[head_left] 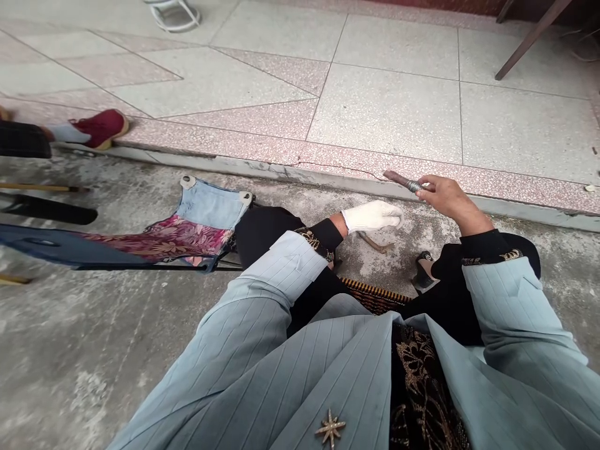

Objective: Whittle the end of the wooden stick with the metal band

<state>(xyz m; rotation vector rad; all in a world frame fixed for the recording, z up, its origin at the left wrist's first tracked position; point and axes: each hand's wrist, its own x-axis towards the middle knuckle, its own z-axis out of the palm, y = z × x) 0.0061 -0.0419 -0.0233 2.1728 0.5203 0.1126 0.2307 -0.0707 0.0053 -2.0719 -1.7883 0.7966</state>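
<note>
My right hand (pixel 447 197), bare, pinches a short brown stick (pixel 398 180) with silvery wire wound round its near end. The stick points left, over the edge of the raised tiled floor. Lower and to the left is my left hand (pixel 375 215), in a white knitted glove. Its fingers are together and bent at the tips; whether anything is between them is hidden. A bent brown twig (pixel 375 242) lies on the concrete just below the glove. The two hands are apart.
A low step edge (pixel 328 178) runs across in front of me. On my left stands a folding chair (pixel 210 206) with blue and floral cloth. Another person's red shoe (pixel 105 128) rests on the step. A white stool base (pixel 175 15) and a dark furniture leg (pixel 529 40) are farther back.
</note>
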